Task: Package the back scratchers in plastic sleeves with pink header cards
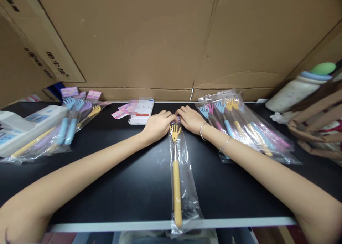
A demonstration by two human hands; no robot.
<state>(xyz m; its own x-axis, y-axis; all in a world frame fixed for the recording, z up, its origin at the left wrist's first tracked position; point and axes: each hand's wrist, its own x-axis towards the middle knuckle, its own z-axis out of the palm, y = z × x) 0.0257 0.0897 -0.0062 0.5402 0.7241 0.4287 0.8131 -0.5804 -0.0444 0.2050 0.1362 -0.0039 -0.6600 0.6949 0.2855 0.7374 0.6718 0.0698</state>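
Observation:
A yellow back scratcher point(176, 187) with a hand-shaped head lies in a clear plastic bag point(189, 190), head away from me, its handle end at the table's front edge. My left hand point(159, 124) and my right hand point(191, 119) meet at the far end of that bag, above the scratcher's claws. Fingers of both are bent and closed on the bag's top. A sliver of purple shows between the fingertips, too covered to make out. A phone point(141, 112) lies just beyond my left hand, beside several pink printed cards point(120, 112).
Bagged back scratchers with header cards point(70, 124) lie at left by a white device point(32, 126). More back scratchers in plastic point(240, 126) lie at right. A white bottle point(296, 91) and brown bag point(315, 126) stand far right. Cardboard point(139, 41) walls the table's back.

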